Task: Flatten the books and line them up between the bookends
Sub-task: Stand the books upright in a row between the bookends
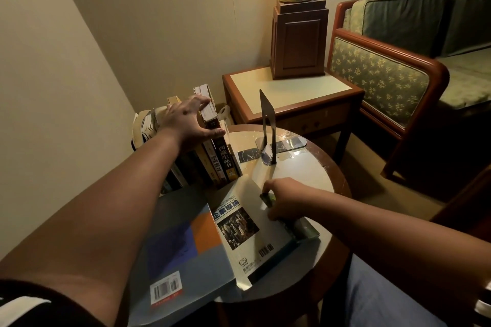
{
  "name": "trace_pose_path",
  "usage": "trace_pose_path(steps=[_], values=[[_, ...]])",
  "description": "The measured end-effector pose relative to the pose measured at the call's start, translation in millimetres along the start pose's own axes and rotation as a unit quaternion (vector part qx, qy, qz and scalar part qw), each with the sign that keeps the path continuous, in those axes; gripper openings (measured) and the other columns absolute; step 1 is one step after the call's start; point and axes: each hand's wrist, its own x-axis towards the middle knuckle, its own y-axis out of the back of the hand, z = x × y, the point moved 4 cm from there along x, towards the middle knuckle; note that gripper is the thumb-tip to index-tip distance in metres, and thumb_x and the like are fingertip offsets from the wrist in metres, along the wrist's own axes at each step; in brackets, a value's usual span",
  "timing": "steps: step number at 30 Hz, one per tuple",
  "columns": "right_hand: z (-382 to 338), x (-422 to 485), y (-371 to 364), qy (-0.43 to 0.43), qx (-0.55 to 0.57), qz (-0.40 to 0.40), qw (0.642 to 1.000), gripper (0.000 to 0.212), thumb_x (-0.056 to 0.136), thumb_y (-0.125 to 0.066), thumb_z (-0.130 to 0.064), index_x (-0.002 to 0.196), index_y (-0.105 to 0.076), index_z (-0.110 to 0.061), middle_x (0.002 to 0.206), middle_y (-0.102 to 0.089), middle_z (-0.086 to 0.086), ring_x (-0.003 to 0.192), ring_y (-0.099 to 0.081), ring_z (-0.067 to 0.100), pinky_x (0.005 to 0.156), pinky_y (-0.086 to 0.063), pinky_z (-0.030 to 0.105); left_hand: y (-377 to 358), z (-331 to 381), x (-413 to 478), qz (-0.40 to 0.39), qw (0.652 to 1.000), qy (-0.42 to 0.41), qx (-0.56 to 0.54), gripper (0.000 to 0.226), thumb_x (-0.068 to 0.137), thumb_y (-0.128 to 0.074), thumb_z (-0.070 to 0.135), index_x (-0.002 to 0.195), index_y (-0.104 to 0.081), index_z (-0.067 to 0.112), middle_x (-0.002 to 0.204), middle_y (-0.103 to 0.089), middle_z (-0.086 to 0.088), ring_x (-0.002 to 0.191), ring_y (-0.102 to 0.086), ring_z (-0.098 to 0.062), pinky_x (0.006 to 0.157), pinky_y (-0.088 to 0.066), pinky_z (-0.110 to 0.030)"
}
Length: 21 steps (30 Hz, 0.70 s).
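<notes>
Row: upright paperbacks left of the bookend, with bare desk between; the volumes farthest from the bookend look splayed, pages fanning
End book: the row's tallest and the one closest to the bookend, spine facing the person
Left hand: fingers curled over the end book's top edge, thumb against its spine, gripping it
White book: lies flat nearer the person than the bookend, overlapping a large blue book that juts past the desk rim
Right hand: fingers bent, pinching the white book's edge on the bookend side; what the green strip under it is, I cannot tell
Second bookend: not visible, perhaps behind the row
Handling: paperbacks probably light and floppy, with glossy covers that slide; the two flat ones look larger and heavier
Where to hold: likely clamp the row from both ends to press it flat; lift the flat books by the spine edge, not a single cover
Risk: the thin bookend may skid on the smooth desk if pushed hard
</notes>
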Motion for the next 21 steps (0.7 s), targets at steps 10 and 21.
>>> trace_pose_path(steps=[10, 21], values=[[16, -13, 46, 0.110, 0.152, 0.225, 0.956, 0.040, 0.087, -0.070, -0.004, 0.121, -0.057, -0.021, 0.114, -0.061, 0.001, 0.103, -0.057, 0.017, 0.069, -0.051, 0.015, 0, -1, 2, -0.001, 1.000, -0.007, 0.001, 0.090, 0.071, -0.073, 0.062, 0.145, -0.036, 0.024, 0.154, -0.035, -0.005, 0.137, -0.037, -0.034, 0.111, -0.025, -0.051], [47, -24, 45, 0.100, 0.153, 0.234, 0.955, 0.034, 0.092, -0.062, -0.004, 0.120, -0.058, -0.024, 0.116, -0.061, 0.001, 0.106, -0.060, 0.021, 0.069, -0.057, 0.022, -1, -2, 2, -0.002, 1.000, -0.005, -0.002, 0.090, 0.071, -0.073, 0.061, 0.145, -0.036, 0.024, 0.154, -0.036, -0.006, 0.138, -0.036, -0.035, 0.112, -0.026, -0.052]])
